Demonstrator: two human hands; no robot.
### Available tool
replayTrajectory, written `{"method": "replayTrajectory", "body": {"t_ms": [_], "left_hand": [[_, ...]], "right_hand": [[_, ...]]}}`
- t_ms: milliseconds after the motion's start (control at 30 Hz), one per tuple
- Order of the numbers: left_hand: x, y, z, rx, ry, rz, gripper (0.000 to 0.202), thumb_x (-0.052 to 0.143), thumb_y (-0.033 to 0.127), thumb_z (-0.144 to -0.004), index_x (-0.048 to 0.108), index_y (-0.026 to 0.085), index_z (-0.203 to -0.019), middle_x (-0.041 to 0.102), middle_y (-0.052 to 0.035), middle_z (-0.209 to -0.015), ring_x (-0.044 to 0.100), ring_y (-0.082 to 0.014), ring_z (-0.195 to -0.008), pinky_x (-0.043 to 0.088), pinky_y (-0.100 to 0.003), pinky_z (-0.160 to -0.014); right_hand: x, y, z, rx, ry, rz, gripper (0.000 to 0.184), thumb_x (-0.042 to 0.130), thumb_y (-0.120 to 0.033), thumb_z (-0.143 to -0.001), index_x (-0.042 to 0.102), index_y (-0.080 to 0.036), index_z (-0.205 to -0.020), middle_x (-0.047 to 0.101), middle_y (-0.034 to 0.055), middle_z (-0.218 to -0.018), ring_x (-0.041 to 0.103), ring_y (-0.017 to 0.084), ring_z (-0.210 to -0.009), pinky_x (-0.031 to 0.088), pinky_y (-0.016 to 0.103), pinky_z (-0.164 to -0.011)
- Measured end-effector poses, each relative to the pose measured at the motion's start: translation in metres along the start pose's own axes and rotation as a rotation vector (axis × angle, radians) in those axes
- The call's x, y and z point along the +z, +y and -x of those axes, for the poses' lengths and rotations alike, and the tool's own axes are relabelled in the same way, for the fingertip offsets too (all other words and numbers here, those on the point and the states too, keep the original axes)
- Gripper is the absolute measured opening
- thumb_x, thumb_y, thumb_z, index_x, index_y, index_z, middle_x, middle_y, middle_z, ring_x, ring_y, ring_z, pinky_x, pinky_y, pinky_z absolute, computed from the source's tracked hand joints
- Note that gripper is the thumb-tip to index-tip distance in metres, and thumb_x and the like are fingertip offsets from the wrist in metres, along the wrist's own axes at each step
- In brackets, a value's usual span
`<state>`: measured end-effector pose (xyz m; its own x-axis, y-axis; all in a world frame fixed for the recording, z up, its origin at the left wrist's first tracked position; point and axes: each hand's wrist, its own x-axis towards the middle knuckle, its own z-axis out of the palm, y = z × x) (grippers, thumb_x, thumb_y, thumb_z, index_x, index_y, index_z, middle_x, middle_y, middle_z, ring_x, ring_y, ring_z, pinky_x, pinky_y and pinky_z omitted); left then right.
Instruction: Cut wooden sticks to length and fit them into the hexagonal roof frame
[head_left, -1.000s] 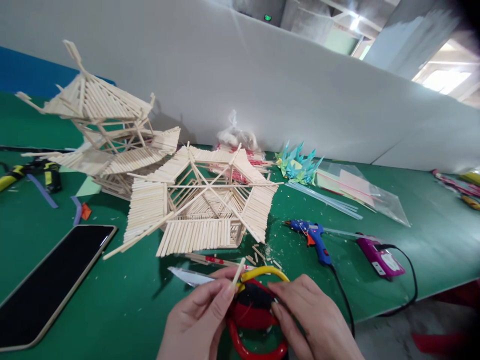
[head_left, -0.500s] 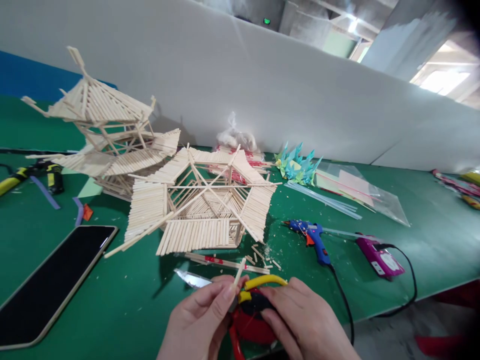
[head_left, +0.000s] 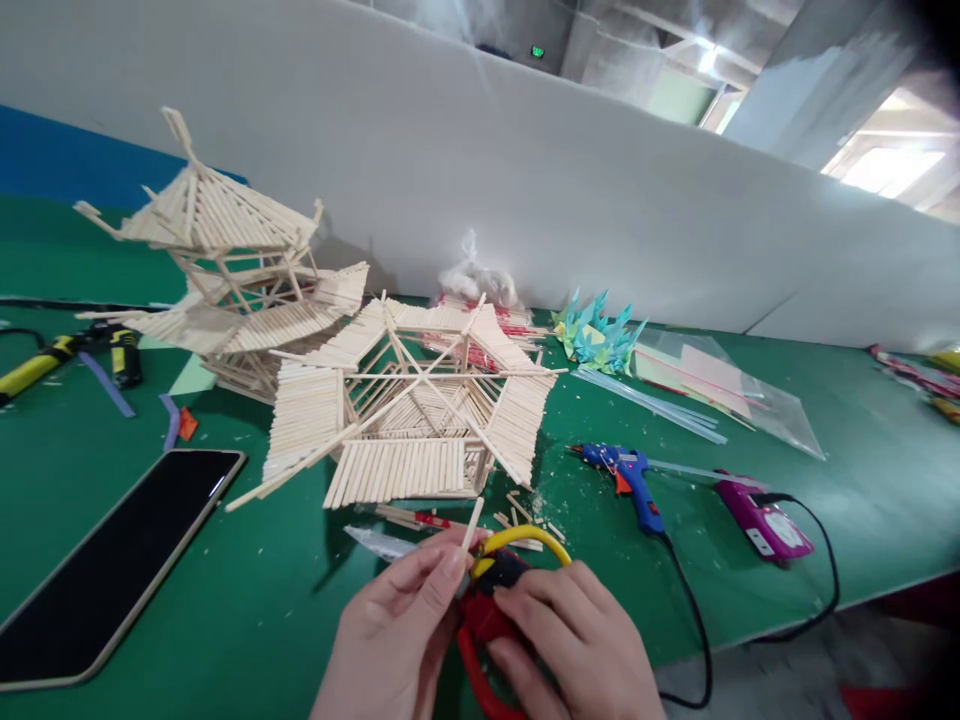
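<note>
My left hand (head_left: 397, 640) pinches a short thin wooden stick (head_left: 472, 524) that points up from its fingertips. My right hand (head_left: 577, 645) is wrapped round the red and yellow handles of a pair of scissors (head_left: 499, 580), whose silver blades (head_left: 382, 544) stick out to the left on the green table (head_left: 247, 600). Just beyond the hands stands a flat six-sided roof model of wooden sticks (head_left: 409, 410). Behind it to the left rises a taller stick pavilion (head_left: 217, 270).
A dark phone (head_left: 112, 565) lies at the left front. A blue glue gun (head_left: 626, 480) with a black cord and a purple device (head_left: 761, 520) lie to the right. Paper stars (head_left: 600, 335), clear sleeves, cut stick ends and yellow-black tools (head_left: 67, 350) lie around. A white wall runs behind.
My right hand has closed in over the scissor handles and both hands have drawn slightly nearer. The view has shifted a little, so the models sit further right in the picture.
</note>
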<state>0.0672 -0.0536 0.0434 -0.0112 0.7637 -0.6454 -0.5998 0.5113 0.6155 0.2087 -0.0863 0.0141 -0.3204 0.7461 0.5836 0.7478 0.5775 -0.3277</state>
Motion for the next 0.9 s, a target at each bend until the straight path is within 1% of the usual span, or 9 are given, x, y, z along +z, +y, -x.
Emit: {"method": "replayTrajectory", "body": {"t_ms": [133,367,433,567,633,700,767,833,900], "left_hand": [[-0.001,0.002,0.000,0.033,0.000,0.008,0.026,0.081,0.016,-0.043,0.074,0.013,-0.068,0.074,-0.0045,-0.067,0.064,-0.0164,-0.067,0.053,-0.019,-0.061],[-0.003,0.001,-0.002,-0.002,-0.030,0.008,0.025,0.081,0.018,-0.044,0.073,0.015,-0.067,0.074,-0.0040,-0.069,0.066,-0.0181,-0.065,0.054,-0.022,-0.060],[-0.003,0.000,-0.003,0.004,-0.024,0.015,0.028,0.082,0.020,-0.042,0.073,0.014,-0.067,0.074,-0.0047,-0.069,0.066,-0.0195,-0.067,0.054,-0.022,-0.060],[-0.003,-0.001,-0.003,0.013,-0.042,0.008,0.029,0.081,0.022,-0.047,0.072,0.012,-0.073,0.075,-0.0062,-0.076,0.066,-0.0198,-0.073,0.054,-0.023,-0.064],[-0.003,-0.002,-0.003,0.016,-0.032,0.008,0.030,0.082,0.021,-0.046,0.072,0.012,-0.072,0.075,-0.0063,-0.076,0.066,-0.0193,-0.073,0.054,-0.022,-0.065],[-0.002,-0.004,-0.003,0.021,-0.013,0.018,0.031,0.083,0.020,-0.042,0.073,0.012,-0.070,0.074,-0.0058,-0.072,0.066,-0.0191,-0.072,0.054,-0.022,-0.065],[0.000,-0.005,-0.003,0.029,-0.014,0.024,0.030,0.083,0.020,-0.042,0.073,0.012,-0.068,0.074,-0.0049,-0.070,0.066,-0.0190,-0.071,0.054,-0.022,-0.064],[0.000,-0.007,-0.004,0.036,-0.045,0.015,0.025,0.081,0.021,-0.045,0.073,0.014,-0.068,0.074,-0.0044,-0.071,0.065,-0.0188,-0.073,0.054,-0.022,-0.066],[-0.001,-0.010,-0.006,0.047,-0.075,-0.005,0.021,0.080,0.022,-0.050,0.073,0.015,-0.069,0.073,-0.0040,-0.076,0.065,-0.0186,-0.076,0.053,-0.021,-0.068]], "right_hand": [[0.008,-0.002,-0.002,-0.010,-0.020,-0.027,0.014,0.051,-0.016,-0.078,0.065,-0.014,-0.080,0.067,0.0053,-0.066,0.057,0.017,-0.053,0.049,0.028,-0.047],[0.003,0.005,0.001,-0.044,-0.040,-0.024,0.011,0.056,-0.016,-0.074,0.063,-0.015,-0.083,0.068,0.0045,-0.068,0.056,0.016,-0.053,0.048,0.028,-0.046],[-0.001,0.008,0.003,-0.034,-0.036,-0.060,0.021,0.059,-0.016,-0.071,0.059,-0.014,-0.092,0.067,0.0061,-0.076,0.058,0.017,-0.061,0.051,0.028,-0.051],[-0.005,0.012,0.010,0.104,0.023,-0.072,0.042,0.056,-0.013,-0.069,0.047,-0.013,-0.110,0.060,0.0117,-0.097,0.058,0.020,-0.087,0.052,0.030,-0.072],[-0.002,0.013,0.012,0.149,-0.063,-0.030,0.052,0.056,-0.015,-0.066,0.041,-0.012,-0.116,0.057,0.0153,-0.106,0.056,0.024,-0.097,0.051,0.036,-0.078],[0.004,0.012,0.013,0.138,-0.203,0.019,0.065,0.056,-0.017,-0.061,0.032,-0.008,-0.121,0.054,0.0205,-0.112,0.053,0.030,-0.103,0.051,0.042,-0.080],[0.009,0.010,0.012,0.155,-0.297,0.038,0.070,0.055,-0.015,-0.058,0.027,-0.004,-0.121,0.053,0.0247,-0.114,0.052,0.033,-0.105,0.050,0.045,-0.080],[0.013,0.009,0.009,0.244,-0.366,0.002,0.067,0.053,-0.014,-0.057,0.029,-0.004,-0.119,0.053,0.0243,-0.113,0.053,0.032,-0.104,0.049,0.045,-0.082],[0.014,0.007,0.005,0.388,-0.435,-0.062,0.057,0.052,-0.014,-0.058,0.038,-0.008,-0.113,0.056,0.0200,-0.109,0.054,0.029,-0.100,0.047,0.043,-0.083]]}}
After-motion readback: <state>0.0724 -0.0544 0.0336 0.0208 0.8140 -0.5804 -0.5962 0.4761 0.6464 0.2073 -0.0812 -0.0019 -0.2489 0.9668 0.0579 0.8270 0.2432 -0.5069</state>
